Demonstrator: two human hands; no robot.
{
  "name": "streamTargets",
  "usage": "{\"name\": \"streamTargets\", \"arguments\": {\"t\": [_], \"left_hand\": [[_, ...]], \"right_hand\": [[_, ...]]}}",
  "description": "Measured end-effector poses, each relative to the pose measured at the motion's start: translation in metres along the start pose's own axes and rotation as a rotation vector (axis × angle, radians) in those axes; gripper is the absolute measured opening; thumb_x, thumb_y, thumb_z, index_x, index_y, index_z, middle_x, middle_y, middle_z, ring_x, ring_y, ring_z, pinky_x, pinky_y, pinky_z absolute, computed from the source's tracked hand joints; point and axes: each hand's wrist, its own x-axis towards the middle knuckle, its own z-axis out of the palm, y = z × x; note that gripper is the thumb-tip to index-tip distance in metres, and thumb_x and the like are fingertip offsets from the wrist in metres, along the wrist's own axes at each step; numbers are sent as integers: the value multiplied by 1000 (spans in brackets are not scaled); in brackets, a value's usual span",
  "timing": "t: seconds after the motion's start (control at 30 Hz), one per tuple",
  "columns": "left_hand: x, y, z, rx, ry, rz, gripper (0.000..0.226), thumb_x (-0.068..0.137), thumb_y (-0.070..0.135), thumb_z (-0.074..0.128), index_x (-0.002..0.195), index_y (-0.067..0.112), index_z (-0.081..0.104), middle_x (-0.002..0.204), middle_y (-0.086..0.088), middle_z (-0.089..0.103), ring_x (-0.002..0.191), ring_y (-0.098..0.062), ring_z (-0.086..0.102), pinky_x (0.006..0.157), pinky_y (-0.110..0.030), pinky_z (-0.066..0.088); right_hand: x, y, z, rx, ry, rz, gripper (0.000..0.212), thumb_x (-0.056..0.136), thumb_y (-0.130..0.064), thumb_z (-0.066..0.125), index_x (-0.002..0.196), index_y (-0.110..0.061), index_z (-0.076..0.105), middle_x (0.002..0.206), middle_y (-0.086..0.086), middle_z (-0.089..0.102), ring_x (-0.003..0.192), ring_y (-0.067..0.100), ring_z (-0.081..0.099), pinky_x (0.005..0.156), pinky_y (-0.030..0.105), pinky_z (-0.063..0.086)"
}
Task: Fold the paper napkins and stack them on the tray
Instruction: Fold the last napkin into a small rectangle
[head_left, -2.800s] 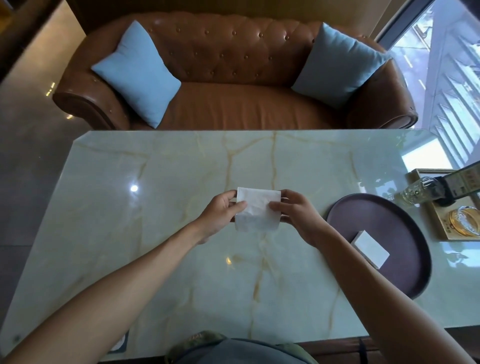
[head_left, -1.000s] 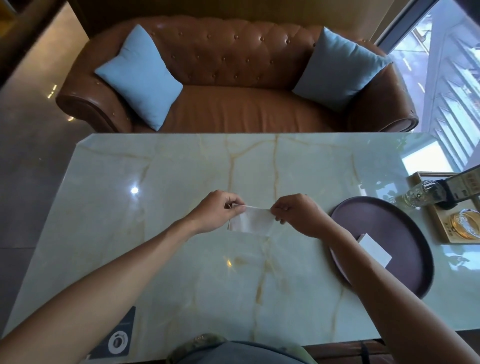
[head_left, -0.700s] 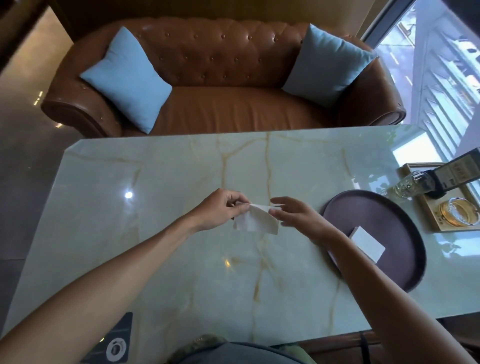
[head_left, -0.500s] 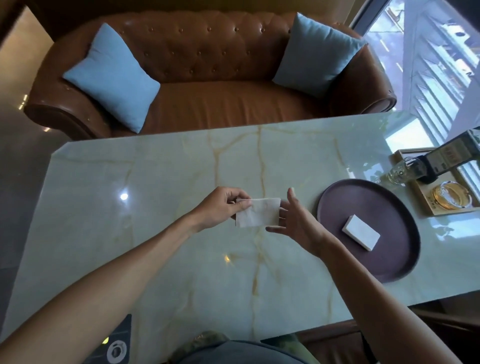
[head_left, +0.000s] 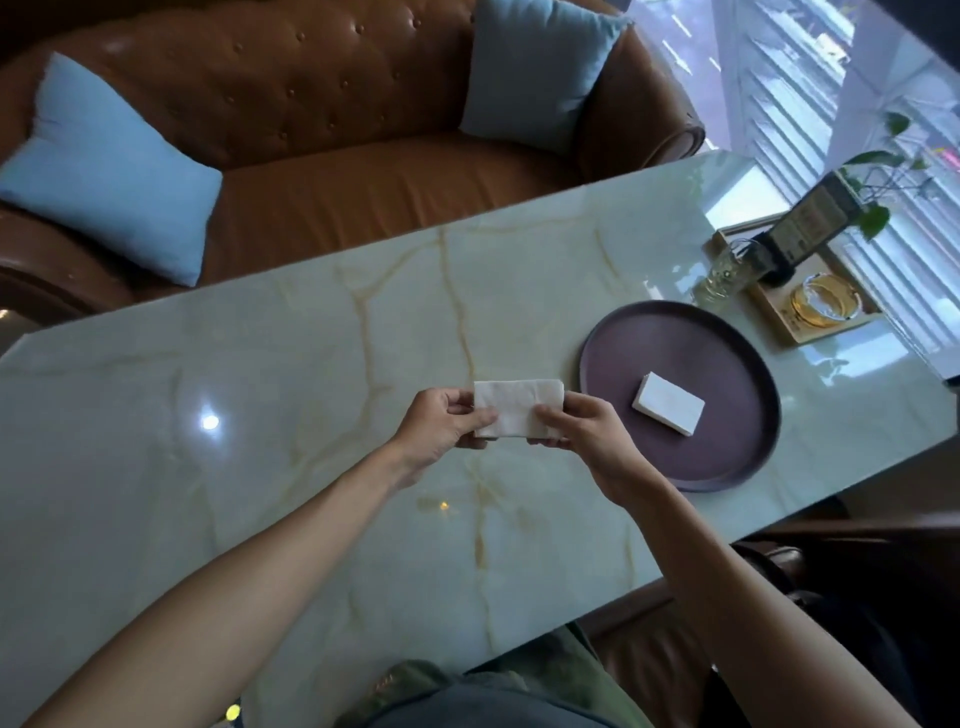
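Observation:
A white paper napkin (head_left: 517, 405), folded into a small rectangle, is held above the marble table (head_left: 260, 415). My left hand (head_left: 441, 423) pinches its left edge and my right hand (head_left: 579, 428) pinches its right edge. To the right lies a round dark purple tray (head_left: 727, 441), and on it rests one folded white napkin (head_left: 668, 402), lying flat and slightly skewed. My right hand is a short way left of the tray's rim.
A wooden box (head_left: 810, 306) with a glass ashtray, a dark bottle (head_left: 805, 223) and a small glass vase stand at the table's far right. A brown leather sofa (head_left: 337, 145) with two blue cushions lies beyond the table.
The napkin went from a larger square to a narrower folded rectangle. My right hand let go briefly, then took the right edge again. The view swung toward the tray.

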Motion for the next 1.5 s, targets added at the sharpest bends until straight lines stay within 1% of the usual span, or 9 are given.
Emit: {"name": "streamTargets", "arguments": {"t": [0.2,0.3,0.4,0.6,0.8,0.97,1.2,1.33,1.5], "left_hand": [[29,-4,55,74,59,0,10,96,8,67,103,2,70,94,-15,73,59,-10,72,64,-23,62],[48,-6,84,129,63,-1,14,98,5,63,109,-1,69,94,-15,71,55,-5,70,60,-19,60],[67,-6,113,169,33,4,11,99,5,62,107,2,69,93,-14,71,56,-5,70,61,-19,60],[114,-9,169,313,46,11,12,94,12,65,96,13,77,93,-7,77,80,-14,66,84,-42,60],[150,-13,218,432,13,4,11,90,4,66,95,6,76,87,-2,73,79,-13,62,79,-31,53],[180,-24,238,445,47,-67,7,87,11,71,92,13,76,82,-2,73,79,-18,67,84,-47,61],[207,-31,257,483,62,-74,15,83,3,73,91,16,75,77,5,70,74,-11,63,73,-24,51],[217,-37,261,546,87,-91,15,80,7,76,95,12,77,74,7,67,72,-10,62,71,-22,49],[224,-38,262,602,108,-75,13,80,12,79,91,16,75,72,10,66,67,-5,60,69,-21,49]], "right_hand": [[1,18,-55,17,140,73,12,94,-7,67,94,4,72,77,9,71,75,26,67,77,38,50],[3,25,-86,49,190,124,10,93,-6,68,84,-6,71,63,-1,67,67,18,59,72,32,47],[5,33,-115,105,220,169,12,93,-7,67,82,-9,71,64,0,63,64,17,59,74,33,50],[16,55,-172,152,322,238,3,86,-8,71,83,-8,71,68,4,57,69,23,54,78,41,49],[31,70,-214,171,400,299,10,89,-6,67,80,-10,68,61,0,55,62,18,50,72,35,46],[48,83,-235,197,436,360,8,89,-1,64,83,-6,68,55,-3,54,61,20,53,69,32,47],[64,97,-253,117,482,423,9,88,-4,65,82,-6,70,62,1,60,44,4,53,53,18,42],[73,105,-259,66,495,446,10,89,-5,64,87,1,71,66,4,64,47,6,57,57,22,46],[80,111,-261,22,486,458,11,87,-6,63,78,-7,70,65,5,65,52,11,56,62,31,47]]}}
